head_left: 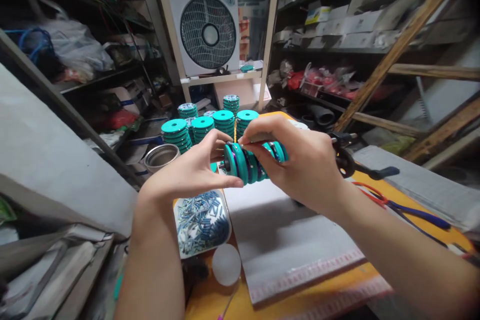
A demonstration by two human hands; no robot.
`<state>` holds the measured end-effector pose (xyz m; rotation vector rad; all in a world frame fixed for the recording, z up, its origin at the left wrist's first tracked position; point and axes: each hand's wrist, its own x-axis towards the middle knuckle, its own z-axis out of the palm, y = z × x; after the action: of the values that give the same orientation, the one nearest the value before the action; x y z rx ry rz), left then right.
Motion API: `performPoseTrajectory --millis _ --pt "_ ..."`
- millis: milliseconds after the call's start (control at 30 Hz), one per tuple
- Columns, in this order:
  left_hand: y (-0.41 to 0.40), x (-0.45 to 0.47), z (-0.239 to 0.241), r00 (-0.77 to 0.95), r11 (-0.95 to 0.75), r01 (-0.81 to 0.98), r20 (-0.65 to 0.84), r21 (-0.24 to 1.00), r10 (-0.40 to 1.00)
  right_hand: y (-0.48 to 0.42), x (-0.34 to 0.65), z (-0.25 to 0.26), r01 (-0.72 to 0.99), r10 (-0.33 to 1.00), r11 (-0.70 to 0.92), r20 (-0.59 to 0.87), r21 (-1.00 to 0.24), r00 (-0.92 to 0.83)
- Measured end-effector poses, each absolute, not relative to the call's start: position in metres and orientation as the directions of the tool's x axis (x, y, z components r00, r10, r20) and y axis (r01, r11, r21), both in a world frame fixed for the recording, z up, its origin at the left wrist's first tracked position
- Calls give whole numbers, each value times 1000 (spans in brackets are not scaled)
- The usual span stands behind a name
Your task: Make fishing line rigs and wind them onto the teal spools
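Observation:
A row of teal spools (242,164) with dark and purple bands lies on its side, seemingly on a horizontal rod, above a white board. My left hand (198,165) grips the left end of the row, thumb below and fingers behind the top. Over the middle of the row, my right hand (300,157) has thumb and index finger pinched together at the spools' upper edge. What lies in that pinch is too small to make out. To the right of my right hand, a black crank handle (375,172) sticks out. Part of the row is hidden behind my right hand.
Stacks of teal spools (175,127) stand behind the hands, beside a metal bowl (162,157). A white tray (202,222) of small bluish tubes sits near a round white disc (226,265). Pliers (416,212) lie right. A box fan (210,30) and crowded shelves stand behind.

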<state>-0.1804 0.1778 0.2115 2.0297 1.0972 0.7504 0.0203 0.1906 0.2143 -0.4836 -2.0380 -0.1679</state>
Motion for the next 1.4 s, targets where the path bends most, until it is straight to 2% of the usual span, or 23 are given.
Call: performPoseTrajectory --millis 367,500,700,1000,1233,1400 --pt "178 -181 209 471 -393 441 165 807 867 195 17 214 473 275 881 806 8 -524" --pt "178 -182 210 465 -388 435 166 812 870 196 18 217 469 306 883 774 -13 -554" --pt "178 -184 208 398 -311 444 126 841 909 202 19 224 429 377 895 725 -125 -577" --pt "177 -182 211 439 -365 426 164 827 883 208 25 234 344 304 937 634 -64 -711" --pt "177 -181 209 460 -377 413 168 829 872 203 26 233 326 200 942 640 83 -742" --pt "175 -181 213 472 -397 446 166 802 866 195 25 232 328 90 897 604 296 -792"
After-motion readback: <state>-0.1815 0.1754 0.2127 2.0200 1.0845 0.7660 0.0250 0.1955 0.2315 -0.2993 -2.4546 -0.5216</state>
